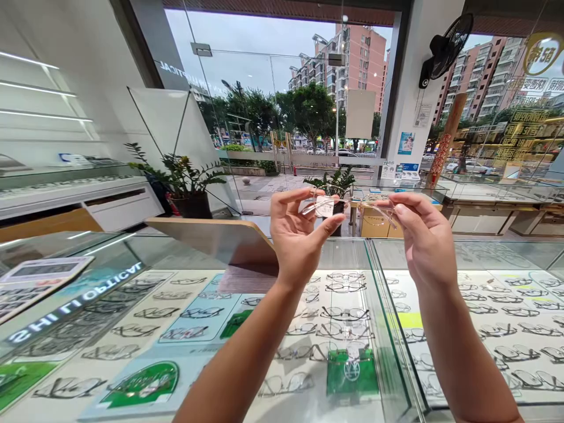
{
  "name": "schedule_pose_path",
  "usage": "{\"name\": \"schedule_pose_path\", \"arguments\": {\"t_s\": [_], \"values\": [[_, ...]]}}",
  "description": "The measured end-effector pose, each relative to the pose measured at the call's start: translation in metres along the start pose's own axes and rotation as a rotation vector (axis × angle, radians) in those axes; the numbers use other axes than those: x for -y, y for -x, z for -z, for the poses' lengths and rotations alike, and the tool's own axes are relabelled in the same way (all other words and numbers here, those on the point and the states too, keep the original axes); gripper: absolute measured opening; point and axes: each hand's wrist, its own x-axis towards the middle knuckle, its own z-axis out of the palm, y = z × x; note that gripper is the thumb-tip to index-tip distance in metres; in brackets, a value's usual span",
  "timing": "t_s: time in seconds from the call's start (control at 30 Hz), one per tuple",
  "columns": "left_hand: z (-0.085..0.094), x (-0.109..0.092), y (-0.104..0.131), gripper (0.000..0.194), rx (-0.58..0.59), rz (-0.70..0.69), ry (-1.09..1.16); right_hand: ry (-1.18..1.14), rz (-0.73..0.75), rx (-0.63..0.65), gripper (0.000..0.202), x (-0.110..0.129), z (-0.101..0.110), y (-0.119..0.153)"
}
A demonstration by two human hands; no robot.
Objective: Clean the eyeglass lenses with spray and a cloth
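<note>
Both hands are raised over a glass display counter (343,255), holding a pair of thin, clear-framed eyeglasses (379,207) between them. My left hand (299,238) grips one side of the glasses, its fingers curled and its thumb pointing right. By those fingers sits a small white tag (325,205) with print too small to read. My right hand (425,232) pinches the other side of the glasses between thumb and fingertips. Under the glass, rows of eyeglasses (346,313) lie on white and blue panels.
A tilted board with a wooden edge (211,235) stands on the counter, left of my left hand. A calculator (39,285) lies at far left. Beyond are potted plants (189,188), glass doors (273,111), a wall fan (447,50) and further display counters (480,205).
</note>
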Motion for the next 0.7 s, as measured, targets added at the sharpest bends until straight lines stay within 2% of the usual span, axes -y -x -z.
{"name": "schedule_pose_path", "arguments": {"t_s": [0.27, 0.43, 0.57, 0.7], "values": [[-0.004, -0.01, 0.004, 0.054, -0.077, 0.03, -0.028, -0.023, -0.051, 0.025, 0.01, -0.001, 0.0, -0.002], [-0.005, -0.006, 0.005, 0.054, -0.081, 0.05, -0.039, -0.04, -0.057, 0.02, 0.009, -0.003, -0.001, -0.002], [-0.002, 0.002, 0.003, 0.053, -0.078, 0.141, 0.013, -0.019, -0.04, 0.017, 0.01, -0.001, -0.003, 0.001], [0.005, 0.009, 0.002, 0.054, -0.027, 0.252, 0.04, 0.007, -0.043, 0.017, 0.013, 0.003, -0.006, 0.004]]}}
